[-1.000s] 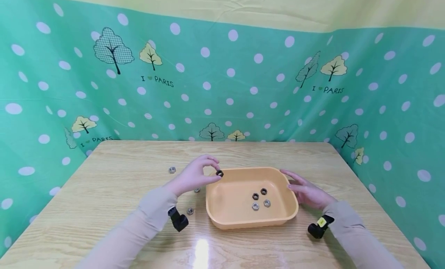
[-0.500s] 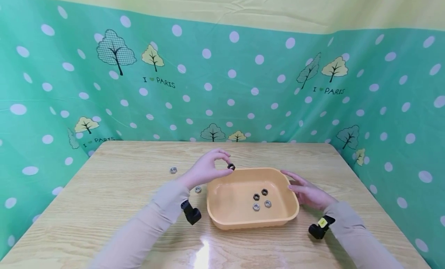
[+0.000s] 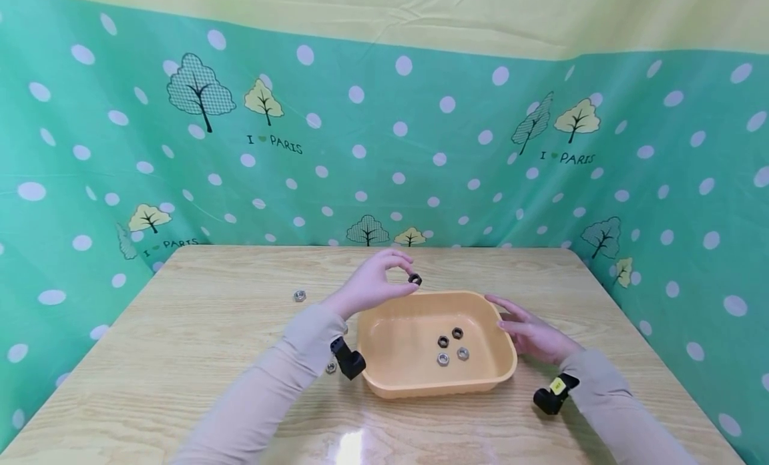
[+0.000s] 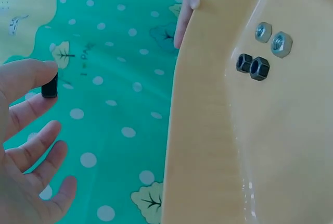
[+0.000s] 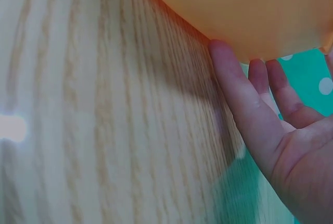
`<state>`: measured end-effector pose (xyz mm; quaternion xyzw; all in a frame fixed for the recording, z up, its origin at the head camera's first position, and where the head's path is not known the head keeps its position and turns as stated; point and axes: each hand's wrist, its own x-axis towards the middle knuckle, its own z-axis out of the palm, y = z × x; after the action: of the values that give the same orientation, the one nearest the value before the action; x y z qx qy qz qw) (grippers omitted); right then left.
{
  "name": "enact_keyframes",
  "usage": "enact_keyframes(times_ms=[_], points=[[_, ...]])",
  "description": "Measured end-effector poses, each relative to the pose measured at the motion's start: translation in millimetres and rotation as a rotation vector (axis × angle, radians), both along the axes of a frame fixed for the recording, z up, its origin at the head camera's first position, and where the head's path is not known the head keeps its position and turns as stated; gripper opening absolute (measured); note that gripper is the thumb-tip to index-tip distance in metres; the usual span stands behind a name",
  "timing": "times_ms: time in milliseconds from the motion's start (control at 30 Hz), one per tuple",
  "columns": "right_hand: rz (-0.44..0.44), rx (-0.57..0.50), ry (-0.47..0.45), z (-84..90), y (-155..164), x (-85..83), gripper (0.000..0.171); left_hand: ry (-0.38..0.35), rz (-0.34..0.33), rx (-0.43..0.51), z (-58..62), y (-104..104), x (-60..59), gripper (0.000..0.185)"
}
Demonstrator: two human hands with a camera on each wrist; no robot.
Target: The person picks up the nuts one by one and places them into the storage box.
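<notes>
My left hand point(image 3: 374, 283) pinches a black hex nut point(image 3: 415, 279) between thumb and index finger, above the far left rim of a peach-coloured plastic tray point(image 3: 438, 389). In the left wrist view this nut point(image 4: 50, 86) appears edge-on, and the other fingers are spread. Inside the tray, right of its middle, lie two black nuts point(image 3: 443, 341) and two silver nuts point(image 3: 442, 359). At the tray's right end my right hand point(image 3: 533, 331) touches the rim and outer wall, its fingers extended; the right wrist view shows fingertips point(image 5: 221, 52) against the wall.
A silver nut point(image 3: 300, 296) lies on the wooden table point(image 3: 210, 331) to the left of the tray. Another nut point(image 3: 331, 367) sits near the left wrist camera point(image 3: 348, 359), and a third is mostly hidden by the sleeve. A green dotted curtain point(image 3: 360, 151) hangs behind the table.
My left hand has moved right and away from me, carrying the black nut from the tray's left rim to above its far rim. My right hand and the tray stay put.
</notes>
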<state>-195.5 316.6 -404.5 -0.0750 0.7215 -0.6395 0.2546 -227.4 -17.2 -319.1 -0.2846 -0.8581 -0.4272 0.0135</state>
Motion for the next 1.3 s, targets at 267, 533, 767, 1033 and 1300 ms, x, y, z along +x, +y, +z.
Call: enact_keyframes(times_ms=[267, 533, 767, 1033, 1300], points=[[0.008, 0.006, 0.004, -1.1, 1.1, -0.1, 0.069, 0.017, -0.014, 0.029, -4.6, 11.0, -8.7, 0.019], [0.008, 0.006, 0.004, -2.5, 1.0, -0.7, 0.069, 0.04, -0.027, 0.036, -11.4, 22.0, -20.2, 0.018], [0.016, 0.001, 0.009, -3.2, 0.3, -0.9, 0.069, 0.029, -0.042, 0.049, -16.1, 31.7, -23.5, 0.019], [0.009, 0.022, 0.017, -1.5, 0.9, -1.5, 0.068, -0.003, -0.024, 0.018, -26.6, 40.4, -28.3, 0.021], [0.01, 0.026, 0.011, -2.4, 1.0, -2.0, 0.069, 0.019, -0.039, -0.018, -36.3, 46.7, -27.7, 0.02]])
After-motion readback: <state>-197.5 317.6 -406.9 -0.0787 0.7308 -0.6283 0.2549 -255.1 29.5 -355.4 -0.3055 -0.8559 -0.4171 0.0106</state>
